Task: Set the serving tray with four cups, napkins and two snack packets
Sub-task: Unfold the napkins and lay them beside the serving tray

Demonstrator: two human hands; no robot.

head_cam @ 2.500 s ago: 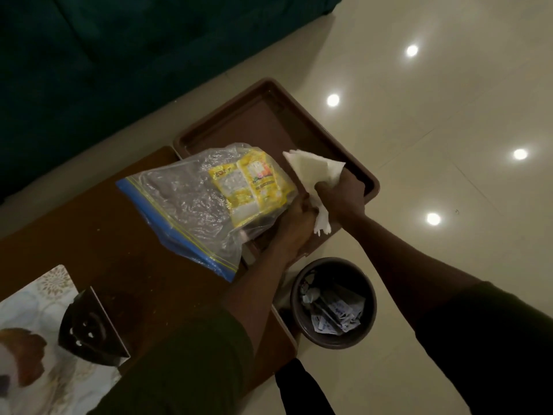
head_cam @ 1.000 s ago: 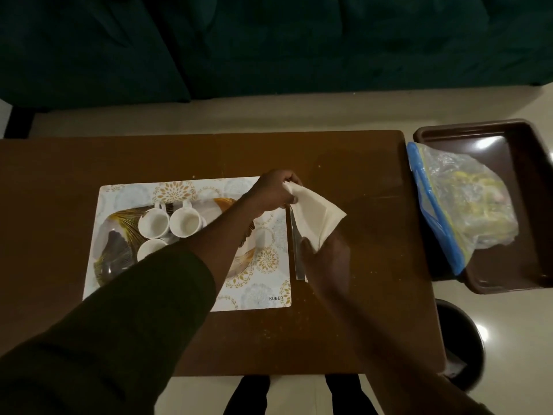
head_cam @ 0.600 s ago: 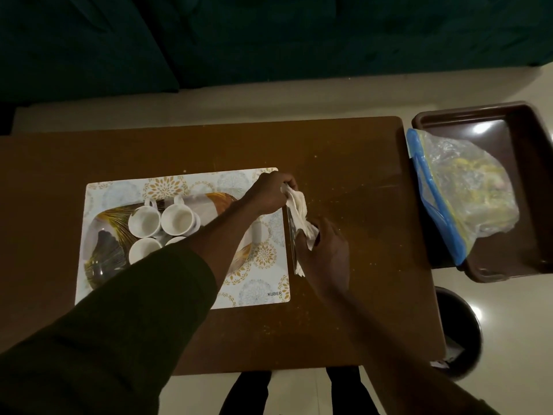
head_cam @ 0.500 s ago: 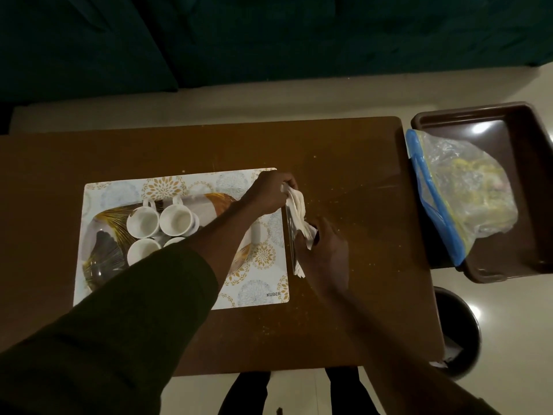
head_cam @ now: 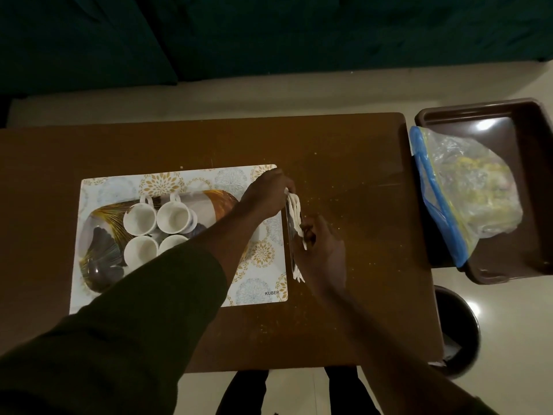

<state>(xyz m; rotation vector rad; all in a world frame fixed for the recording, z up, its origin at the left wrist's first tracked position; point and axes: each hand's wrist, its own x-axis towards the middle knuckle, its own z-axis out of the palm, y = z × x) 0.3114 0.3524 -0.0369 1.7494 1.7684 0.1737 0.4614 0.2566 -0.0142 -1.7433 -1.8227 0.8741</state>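
Note:
A patterned oval serving tray [head_cam: 101, 235] lies on a floral placemat [head_cam: 257, 256] on the brown table. Several white cups [head_cam: 139, 219] stand on the tray's left part. My left hand [head_cam: 264, 194] and right hand [head_cam: 324, 253] both pinch white napkins [head_cam: 294, 215], held edge-up in a thin metal napkin holder [head_cam: 289, 235] at the placemat's right edge. A clear zip bag with yellow snack packets [head_cam: 469, 187] lies in a brown tub at the right. My left forearm hides the tray's right part.
The brown plastic tub [head_cam: 508, 265] stands off the table's right end, above the floor. A dark round waste bin [head_cam: 457, 330] stands below it by the table's near right corner. A dark teal sofa [head_cam: 269, 34] runs along the far side.
I turned from the tub to the table carrying the napkins. They were spread open a second ago; now they are gathered narrow and upright in the holder between both hands.

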